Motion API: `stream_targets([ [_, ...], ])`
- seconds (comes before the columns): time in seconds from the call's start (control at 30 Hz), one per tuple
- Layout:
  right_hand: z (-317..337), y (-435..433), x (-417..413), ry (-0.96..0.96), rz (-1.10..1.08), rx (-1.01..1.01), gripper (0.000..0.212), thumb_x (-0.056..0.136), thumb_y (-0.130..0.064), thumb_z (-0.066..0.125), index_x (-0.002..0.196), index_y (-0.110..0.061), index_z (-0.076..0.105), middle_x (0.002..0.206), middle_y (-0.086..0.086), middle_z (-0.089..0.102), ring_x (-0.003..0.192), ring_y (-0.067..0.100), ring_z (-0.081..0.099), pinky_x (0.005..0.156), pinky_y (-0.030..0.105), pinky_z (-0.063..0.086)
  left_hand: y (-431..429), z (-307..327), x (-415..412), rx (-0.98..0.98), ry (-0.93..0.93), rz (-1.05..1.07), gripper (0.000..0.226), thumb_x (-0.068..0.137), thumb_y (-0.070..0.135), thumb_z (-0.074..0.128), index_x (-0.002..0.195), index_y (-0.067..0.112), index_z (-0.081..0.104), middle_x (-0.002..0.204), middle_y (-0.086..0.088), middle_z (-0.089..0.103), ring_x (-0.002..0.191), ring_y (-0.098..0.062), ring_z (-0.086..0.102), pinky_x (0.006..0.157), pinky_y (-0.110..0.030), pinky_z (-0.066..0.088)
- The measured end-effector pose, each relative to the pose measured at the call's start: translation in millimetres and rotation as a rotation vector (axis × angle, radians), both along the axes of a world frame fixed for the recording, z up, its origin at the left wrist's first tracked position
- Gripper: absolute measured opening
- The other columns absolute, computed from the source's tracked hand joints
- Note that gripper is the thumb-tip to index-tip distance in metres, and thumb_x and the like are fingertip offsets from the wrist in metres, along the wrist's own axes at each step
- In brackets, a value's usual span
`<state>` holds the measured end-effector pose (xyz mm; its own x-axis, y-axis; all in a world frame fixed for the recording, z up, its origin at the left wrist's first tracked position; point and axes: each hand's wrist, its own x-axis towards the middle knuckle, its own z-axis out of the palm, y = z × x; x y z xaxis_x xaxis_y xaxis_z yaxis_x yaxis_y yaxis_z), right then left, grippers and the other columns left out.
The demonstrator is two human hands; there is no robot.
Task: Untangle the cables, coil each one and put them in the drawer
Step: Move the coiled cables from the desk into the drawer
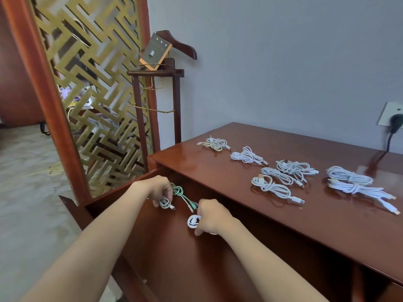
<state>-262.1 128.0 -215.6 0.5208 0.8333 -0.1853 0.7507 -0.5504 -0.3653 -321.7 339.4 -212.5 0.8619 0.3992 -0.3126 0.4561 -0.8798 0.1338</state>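
White and light, two small coiled cables (pixel 165 203) hang over the open drawer (pixel 170 249) at lower centre, one pinched by the curled left hand (pixel 160 190), one by the right hand (pixel 210 216); being limp, each probably handles best gripped across its loops.

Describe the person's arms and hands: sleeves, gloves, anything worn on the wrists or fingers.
The left arm and right arm are bare as far up as the frame shows, with no sleeve or cuff in view. The left hand and right hand wear no gloves, and no watch, bracelet or band shows at either wrist. The fingers are mostly hidden, so rings cannot be ruled out.
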Motion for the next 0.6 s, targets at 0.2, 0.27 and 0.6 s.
stream_targets([
  [0.2, 4, 1, 7, 0.007, 0.052, -0.004, 0.058, 0.067, -0.027, 0.082, 0.112, -0.008, 0.051, 0.112, 0.009, 0.059, 0.102, 0.028, 0.058, 0.073, 0.029, 0.045, 3, 4, -1, -0.018, -0.020, -0.036, 0.051, 0.068, -0.012, 0.067, 0.109, 0.018, 0.068, 0.116, -0.002, 0.064, 0.108, -0.015, 0.058, 0.091, -0.029, 0.050],
  [0.27, 14, 5, 13, 0.008, 0.071, 0.053, 0.055, 0.067, -0.029, 0.081, 0.110, -0.009, 0.053, 0.108, 0.009, 0.060, 0.099, 0.027, 0.059, 0.080, 0.032, 0.049, 3, 15, 1, -0.023, -0.036, -0.058, 0.052, 0.071, -0.013, 0.062, 0.112, 0.019, 0.066, 0.119, 0.000, 0.062, 0.112, -0.013, 0.056, 0.092, -0.027, 0.049],
  [0.6, 60, 20, 57, -0.085, -0.061, 0.271, 0.014, 0.077, -0.008, 0.054, 0.084, -0.011, 0.066, 0.100, 0.009, 0.066, 0.097, 0.026, 0.060, 0.088, 0.033, 0.050, -21, 82, 62, 0.002, -0.357, -0.100, 0.040, 0.081, -0.008, 0.044, 0.091, 0.023, 0.069, 0.099, 0.000, 0.067, 0.097, -0.018, 0.060, 0.087, -0.028, 0.049],
])
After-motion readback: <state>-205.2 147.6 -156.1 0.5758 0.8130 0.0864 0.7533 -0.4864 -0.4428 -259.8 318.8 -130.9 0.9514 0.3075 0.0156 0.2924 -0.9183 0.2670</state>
